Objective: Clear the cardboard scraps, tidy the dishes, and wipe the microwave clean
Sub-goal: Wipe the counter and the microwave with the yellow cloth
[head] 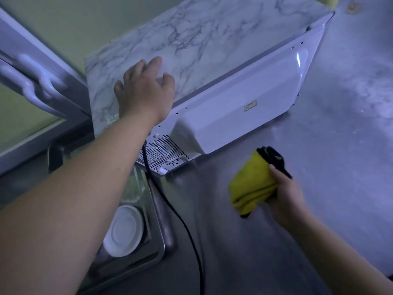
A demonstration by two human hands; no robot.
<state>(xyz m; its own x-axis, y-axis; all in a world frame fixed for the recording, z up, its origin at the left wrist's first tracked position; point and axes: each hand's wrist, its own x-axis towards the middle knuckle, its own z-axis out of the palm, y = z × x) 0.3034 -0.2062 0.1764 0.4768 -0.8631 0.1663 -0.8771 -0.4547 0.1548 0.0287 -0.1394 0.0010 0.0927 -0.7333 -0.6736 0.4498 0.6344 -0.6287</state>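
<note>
— Yellow cloth [251, 186], bunched in the right hand's [287, 194] grip, near the white back of the microwave [244, 116] on the steel counter [329, 167]. Wiping step?
— Looks so. The left hand [144, 92] rests flat on its marbled top, fingers spread. Next, lift the cloth to the panel. The small label [250, 105] is unreadable.

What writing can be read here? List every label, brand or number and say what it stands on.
No text here is legible.
On the back of the microwave, a rectangular label: too blurred to read.
On its marble-patterned top, a small sticker at the near corner: too blurred to read.
</note>
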